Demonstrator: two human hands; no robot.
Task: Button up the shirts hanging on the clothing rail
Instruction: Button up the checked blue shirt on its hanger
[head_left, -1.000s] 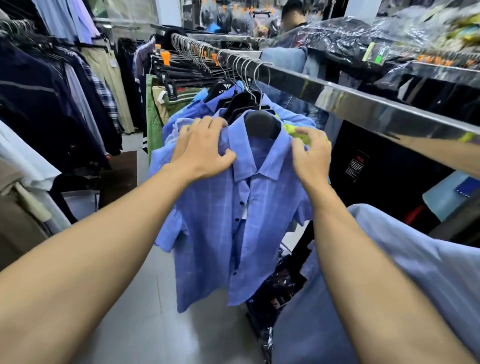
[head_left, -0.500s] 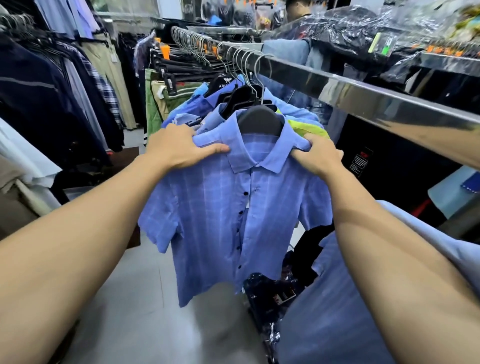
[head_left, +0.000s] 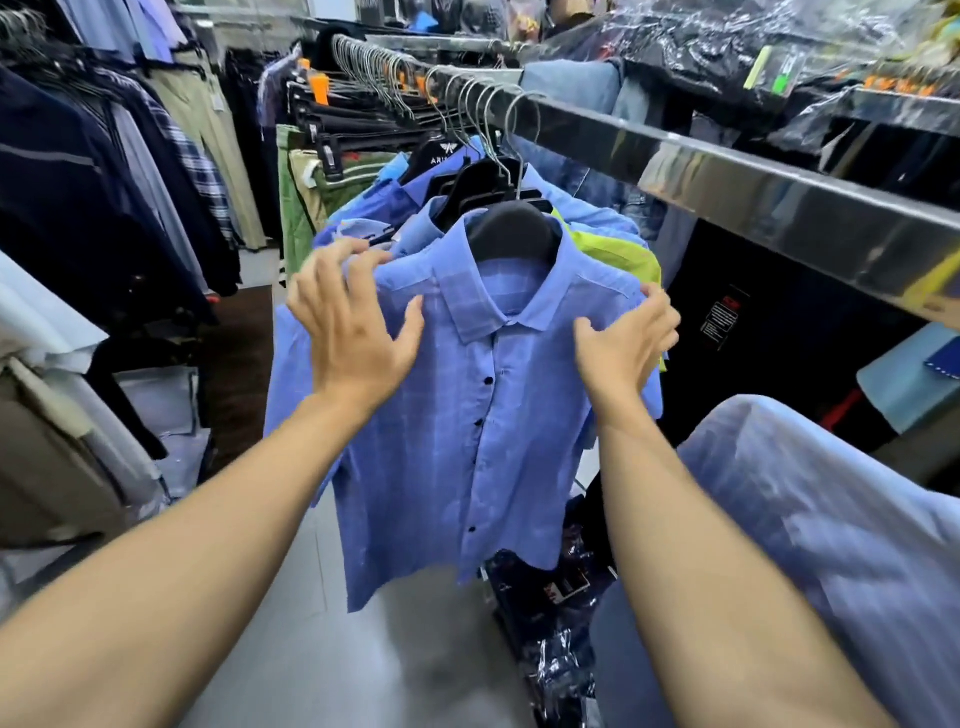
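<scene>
A blue checked short-sleeved shirt (head_left: 467, 441) hangs facing me on a black hanger (head_left: 511, 228) hooked over the chrome clothing rail (head_left: 727, 176). Its dark buttons run down a closed placket and the collar lies flat. My left hand (head_left: 353, 332) hovers in front of the shirt's left shoulder with fingers spread, holding nothing. At the other shoulder, my right hand (head_left: 623, 348) lays relaxed fingers on the fabric, thumb apart from it.
More blue shirts (head_left: 395, 192) and a lime green garment (head_left: 618, 249) hang right behind on the same rail. A light blue shirt (head_left: 831, 519) hangs close at lower right. Dark clothes (head_left: 78, 182) fill the left rack. Plastic-wrapped packs (head_left: 550, 597) lie on the grey floor.
Both hands slid outward from the collar along the shoulders. The left hand has now let go and spread; the right hand's grip has loosened. The shirt hangs squarer to me.
</scene>
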